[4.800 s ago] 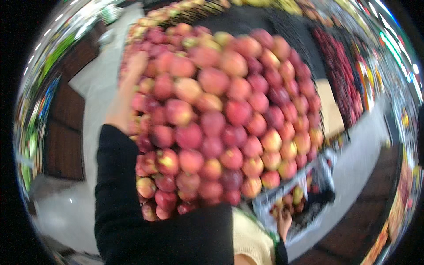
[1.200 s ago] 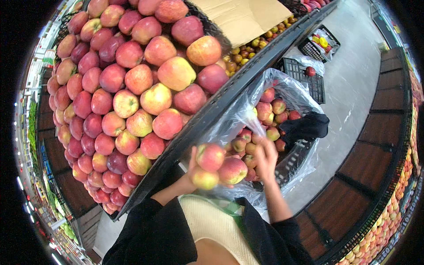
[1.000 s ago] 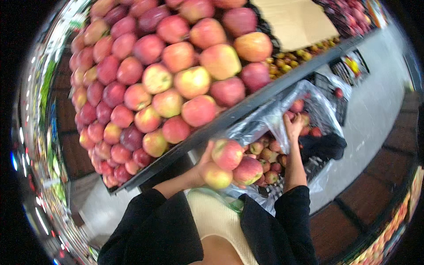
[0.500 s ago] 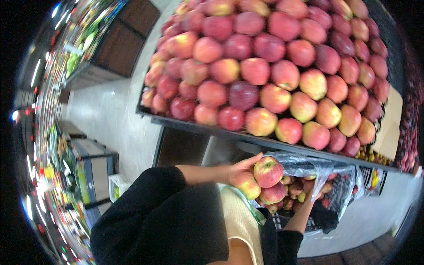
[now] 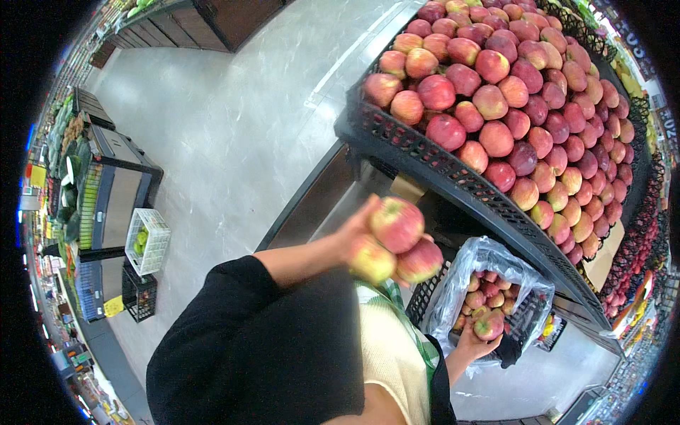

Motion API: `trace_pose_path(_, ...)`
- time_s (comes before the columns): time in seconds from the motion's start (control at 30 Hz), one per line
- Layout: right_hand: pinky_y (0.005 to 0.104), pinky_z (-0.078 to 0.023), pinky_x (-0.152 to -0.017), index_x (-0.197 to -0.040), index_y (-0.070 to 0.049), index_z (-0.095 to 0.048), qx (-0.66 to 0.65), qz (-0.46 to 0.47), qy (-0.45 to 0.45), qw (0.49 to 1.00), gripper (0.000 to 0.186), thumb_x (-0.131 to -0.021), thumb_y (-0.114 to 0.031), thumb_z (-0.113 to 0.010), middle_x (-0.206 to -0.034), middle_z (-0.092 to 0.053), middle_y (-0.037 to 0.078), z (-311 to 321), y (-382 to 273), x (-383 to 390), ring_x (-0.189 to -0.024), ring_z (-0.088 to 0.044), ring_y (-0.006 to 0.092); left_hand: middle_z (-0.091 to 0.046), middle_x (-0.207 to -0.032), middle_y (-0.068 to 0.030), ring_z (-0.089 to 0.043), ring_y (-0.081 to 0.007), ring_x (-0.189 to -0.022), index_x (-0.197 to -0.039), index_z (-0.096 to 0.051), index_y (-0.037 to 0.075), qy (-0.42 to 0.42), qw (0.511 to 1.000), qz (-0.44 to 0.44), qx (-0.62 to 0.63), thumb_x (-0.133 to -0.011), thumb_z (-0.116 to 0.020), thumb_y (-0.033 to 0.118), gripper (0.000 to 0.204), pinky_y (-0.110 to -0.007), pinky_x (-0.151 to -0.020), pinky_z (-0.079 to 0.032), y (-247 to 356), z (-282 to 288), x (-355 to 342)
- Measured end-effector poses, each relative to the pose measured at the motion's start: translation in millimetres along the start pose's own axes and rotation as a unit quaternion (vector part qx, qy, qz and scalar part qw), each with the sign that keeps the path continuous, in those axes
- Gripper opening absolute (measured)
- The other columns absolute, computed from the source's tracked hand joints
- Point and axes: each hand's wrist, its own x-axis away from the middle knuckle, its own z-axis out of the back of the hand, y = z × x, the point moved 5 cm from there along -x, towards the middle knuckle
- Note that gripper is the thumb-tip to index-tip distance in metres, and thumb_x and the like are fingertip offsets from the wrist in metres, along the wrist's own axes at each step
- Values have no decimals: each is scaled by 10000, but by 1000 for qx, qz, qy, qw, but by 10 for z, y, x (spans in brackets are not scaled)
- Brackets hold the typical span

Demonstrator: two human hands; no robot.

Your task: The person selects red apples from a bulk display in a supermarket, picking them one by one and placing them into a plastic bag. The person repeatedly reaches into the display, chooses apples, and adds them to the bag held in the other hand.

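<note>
Three red and yellow apples [image 5: 397, 225] rest bunched in my left hand [image 5: 354, 232], whose fingers curl round them from behind, out in front of my body. To the right and lower, my right hand [image 5: 474, 347] grips one red-yellow apple [image 5: 489, 325] at the near side of a dark crate [image 5: 528, 315]. A clear plastic liner [image 5: 451, 292] drapes over the crate's rim, and several apples [image 5: 492, 287] lie inside. Beyond both hands, a large heap of apples [image 5: 517, 120] slopes up on a display stand with a black perforated edge [image 5: 453, 170].
Cardboard [image 5: 605, 251] is tucked at the heap's right side. On the left, a white basket [image 5: 149, 241] with green produce stands on the grey floor [image 5: 219, 134], beside a black crate [image 5: 139, 292] and produce stands [image 5: 117, 191]. A wooden stand [image 5: 230, 21] is at the far left.
The view has swung, so the display now sits farther right. My left hand still holds three apples. My right hand, earlier partly behind plastic, now shows an apple lifted in it.
</note>
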Motion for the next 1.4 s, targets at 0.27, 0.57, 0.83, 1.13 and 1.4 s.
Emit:
trace_pose_path(0.27, 492, -581, -793, -1375, -107, -525, -78, -208, -265, 938, 658, -853, -487, -655, -1316, -590, 152, -1118, 613, 1256, -1179, -570, 410, -377, -1568, -107, -314, -347, -1463, -1481, -408, 164, 94, 752, -537, -369, -714, -584, 872, 1059, -755, -1121, -206, 253, -42, 2525)
trace_pose_path(0.57, 512, -579, -738, -1355, -77, -520, 124, -471, -250, 837, 677, -888, -566, -559, -1306, -593, 195, -356, 1674, 2029, -1146, -590, 458, -528, -1387, -6, -435, -355, -1366, -1385, -489, 197, 69, 656, -749, -66, -805, -574, 792, 835, -775, -1043, -331, -1312, 22, 4591)
trace_pose_path(0.83, 532, -529, -898, -1317, -74, -552, 288, -553, -400, 672, 554, -938, -476, -515, -1275, -617, 143, 100, 2769, 3166, -1121, -624, 351, -560, -1371, -19, -417, -333, -1375, -1312, -539, 222, 143, 575, -802, -77, -825, -652, 561, 604, -680, -1115, -293, -2274, 133, 5183)
trace_pose_path(1.13, 473, -534, -939, -1222, -109, -603, 291, -629, -431, 577, 409, -957, -414, -545, -1200, -639, 98, -107, 4036, 4450, -1083, -635, 272, -436, -1470, -2, -405, -387, -1361, -1400, -422, 343, 234, 536, -802, -123, -873, -728, 315, 610, -706, -993, -434, -2443, 274, 5780)
trace_pose_path(1.4, 498, -547, -869, -1188, -217, -635, 402, -503, -388, 659, 413, -878, -488, -648, -1196, -628, 33, 35, 5125, 4802, -1059, -641, 236, -421, -1465, -22, -475, -393, -1285, -1419, -372, 357, 328, 510, -788, -109, -860, -758, 151, 709, -659, -893, -545, -2067, 215, 6897)
